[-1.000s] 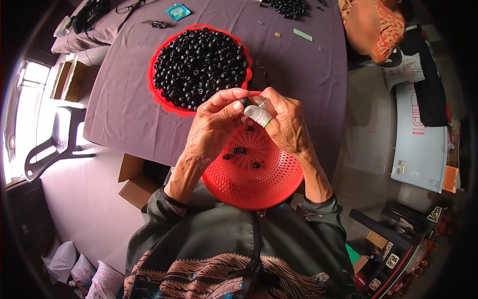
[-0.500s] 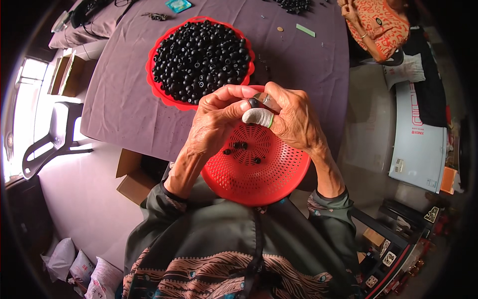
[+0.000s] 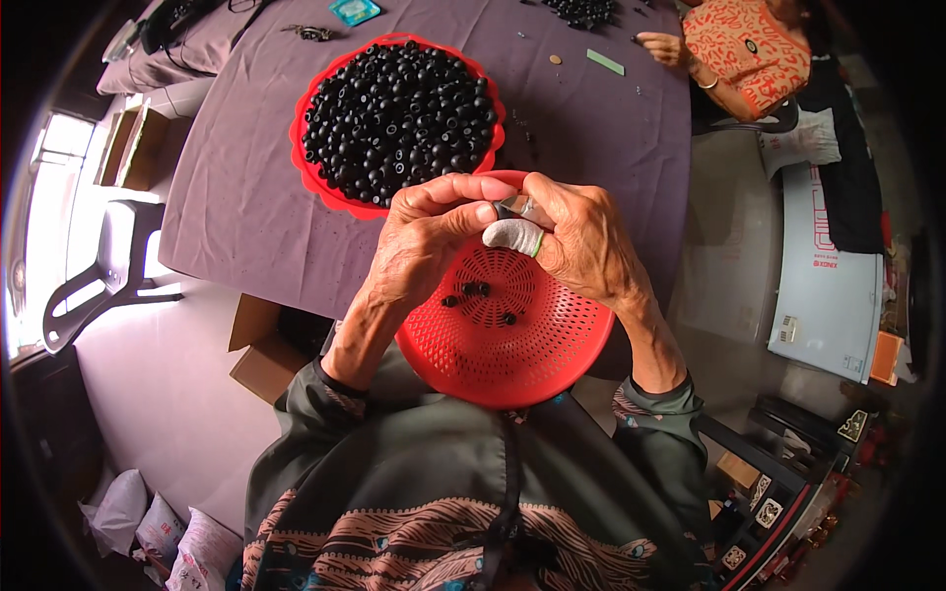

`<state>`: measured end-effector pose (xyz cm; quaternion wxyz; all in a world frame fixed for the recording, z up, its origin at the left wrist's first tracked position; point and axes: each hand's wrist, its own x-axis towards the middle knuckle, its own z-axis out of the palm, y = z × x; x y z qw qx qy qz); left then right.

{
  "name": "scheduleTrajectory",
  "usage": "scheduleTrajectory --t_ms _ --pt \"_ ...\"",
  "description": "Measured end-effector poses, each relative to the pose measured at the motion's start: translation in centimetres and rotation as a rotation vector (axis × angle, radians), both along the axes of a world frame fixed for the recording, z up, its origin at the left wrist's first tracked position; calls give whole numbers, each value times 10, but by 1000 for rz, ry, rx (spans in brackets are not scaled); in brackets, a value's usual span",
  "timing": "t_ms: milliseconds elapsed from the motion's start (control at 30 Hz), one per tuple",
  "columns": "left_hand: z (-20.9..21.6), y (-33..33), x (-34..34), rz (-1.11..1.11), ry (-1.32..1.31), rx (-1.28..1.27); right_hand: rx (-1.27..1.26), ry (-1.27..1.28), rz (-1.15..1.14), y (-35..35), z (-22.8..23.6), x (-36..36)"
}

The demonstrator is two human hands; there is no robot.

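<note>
left hand (image 3: 429,231): fingers curled, pinching a small item against the right hand; the item is mostly hidden, hard to make out.
right hand (image 3: 581,241): clenched on the same small grey piece (image 3: 514,207), white finger cot (image 3: 512,234) on the thumb.
pose: both wrists raised, fingertips meeting above the red colander (image 3: 503,335).
colander: near edge of worktop (image 3: 246,197), few black beads (image 3: 478,291) inside.
far: red tray (image 3: 305,167) heaped with black beads.
</note>
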<state>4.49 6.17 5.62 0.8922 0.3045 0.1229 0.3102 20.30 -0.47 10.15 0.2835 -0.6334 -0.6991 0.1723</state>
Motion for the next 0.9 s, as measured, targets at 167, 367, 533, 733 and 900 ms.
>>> scheduleTrajectory --t_ms 167,367,533,733,900 --pt "0 -3 1 32 19 -57 64 -115 -8 0 1 -3" --pt "0 -7 -1 83 112 -9 80 -183 6 -1 -6 -2" --pt "0 -10 -1 92 174 19 79 -184 39 -3 -8 0" --pt "-1 -12 2 66 222 44 106 -168 57 -5 -12 5" --pt "-6 -13 3 63 98 -39 175 -112 96 -6 -16 5"
